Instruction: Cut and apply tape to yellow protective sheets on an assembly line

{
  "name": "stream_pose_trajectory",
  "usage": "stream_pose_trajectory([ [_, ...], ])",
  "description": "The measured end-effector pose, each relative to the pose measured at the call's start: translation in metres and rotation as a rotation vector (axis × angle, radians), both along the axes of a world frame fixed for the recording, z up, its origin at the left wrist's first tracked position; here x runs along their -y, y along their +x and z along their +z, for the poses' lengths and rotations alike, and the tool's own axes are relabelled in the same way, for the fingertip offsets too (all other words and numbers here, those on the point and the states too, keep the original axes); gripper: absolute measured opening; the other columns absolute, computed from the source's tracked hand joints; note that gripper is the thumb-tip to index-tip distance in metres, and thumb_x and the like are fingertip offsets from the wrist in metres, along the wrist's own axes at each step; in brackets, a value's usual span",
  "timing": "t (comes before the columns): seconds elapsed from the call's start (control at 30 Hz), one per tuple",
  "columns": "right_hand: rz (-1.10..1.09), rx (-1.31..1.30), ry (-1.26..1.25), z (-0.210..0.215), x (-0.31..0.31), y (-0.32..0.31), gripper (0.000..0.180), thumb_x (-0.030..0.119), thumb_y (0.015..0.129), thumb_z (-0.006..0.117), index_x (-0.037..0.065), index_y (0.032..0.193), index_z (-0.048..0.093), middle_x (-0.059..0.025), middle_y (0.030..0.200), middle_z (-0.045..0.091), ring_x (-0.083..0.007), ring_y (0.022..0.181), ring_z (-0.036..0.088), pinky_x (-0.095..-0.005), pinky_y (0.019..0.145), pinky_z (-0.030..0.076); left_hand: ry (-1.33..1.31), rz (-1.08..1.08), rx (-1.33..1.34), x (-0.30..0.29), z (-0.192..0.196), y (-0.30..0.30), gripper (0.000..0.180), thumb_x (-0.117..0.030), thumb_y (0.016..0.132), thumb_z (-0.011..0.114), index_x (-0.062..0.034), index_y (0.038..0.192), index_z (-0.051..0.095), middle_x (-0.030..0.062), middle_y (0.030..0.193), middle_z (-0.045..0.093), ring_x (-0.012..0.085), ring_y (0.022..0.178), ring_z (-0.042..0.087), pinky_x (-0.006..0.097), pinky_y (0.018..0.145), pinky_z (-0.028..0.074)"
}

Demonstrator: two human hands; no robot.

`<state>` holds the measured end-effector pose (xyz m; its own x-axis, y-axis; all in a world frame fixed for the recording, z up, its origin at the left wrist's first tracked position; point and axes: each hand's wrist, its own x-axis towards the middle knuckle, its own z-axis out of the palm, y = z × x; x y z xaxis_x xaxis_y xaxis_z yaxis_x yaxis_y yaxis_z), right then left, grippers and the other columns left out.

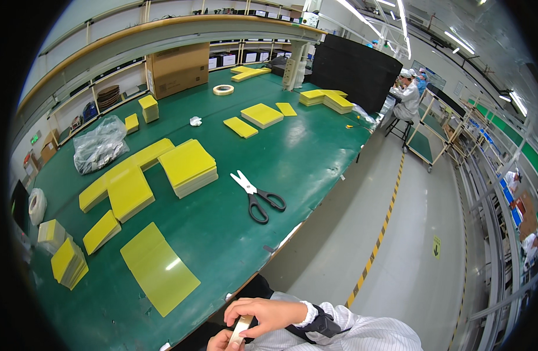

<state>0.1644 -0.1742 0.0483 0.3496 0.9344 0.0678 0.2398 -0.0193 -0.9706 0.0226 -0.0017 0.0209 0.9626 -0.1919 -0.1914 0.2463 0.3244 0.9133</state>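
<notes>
Just off the table's near edge, at the bottom of the view, my two hands hold a narrow cream roll of tape [241,329], seen nearly edge-on. My right hand [268,313] comes in from the right, its fingers curled over the roll's top and side. The lower side is gripped by my left hand [220,340], only partly inside the picture. A thin translucent yellow sheet [160,269] lies flat on the green table [234,245] nearby. Farther off rest scissors [258,198] with black handles and white blades, spread apart.
Stacks of yellow sheets [188,167] cover the table's left and middle, with more stacks [326,100] at the back. A clear plastic bag [100,145], another tape roll [223,89] and a cardboard box [178,69] stand beyond. Right of the table runs an aisle [392,234]; people work farther off.
</notes>
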Motion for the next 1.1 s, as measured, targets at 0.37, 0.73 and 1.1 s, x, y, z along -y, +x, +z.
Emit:
stream_pose_trajectory([
  [0.37, -0.22, 0.233, 0.428, 0.03, -0.016, -0.005, 0.026, 0.005, 0.079, 0.065, 0.006, 0.105, 0.062, -0.0108, 0.119, 0.051, -0.03, 0.117, 0.044, -0.0417, 0.096, 0.039, 0.075, 0.192, 0.365, 0.005, 0.023, 0.01, 0.028, -0.025, 0.094, 0.055, 0.0016, 0.102, 0.051, 0.0057, 0.084, 0.056, 0.0117, 0.075, 0.049, 0.025, 0.07, 0.041],
  [0.73, -0.212, 0.741, 0.502, 0.137, -0.015, 0.01, 0.024, 0.003, 0.076, 0.066, 0.003, 0.1, 0.063, -0.0115, 0.11, 0.056, -0.0287, 0.101, 0.054, -0.0452, 0.092, 0.042, 0.129, 0.546, 0.49, -0.011, 0.02, 0.012, 0.034, -0.029, 0.092, 0.058, 0.0008, 0.106, 0.048, 0.0082, 0.089, 0.058, 0.0146, 0.076, 0.052, 0.029, 0.068, 0.043],
  [1.1, -0.8, 1.421, 0.486, 0.17, -0.022, -0.023, 0.021, 0.018, 0.06, 0.059, 0.001, 0.072, 0.061, -0.0058, 0.08, 0.055, -0.0196, 0.077, 0.053, -0.0332, 0.077, 0.047, 0.077, 0.855, 0.51, 0.002, 0.02, 0.025, 0.036, -0.026, 0.088, 0.065, 0.0033, 0.104, 0.051, 0.0127, 0.084, 0.062, 0.0194, 0.073, 0.058, 0.032, 0.067, 0.047],
])
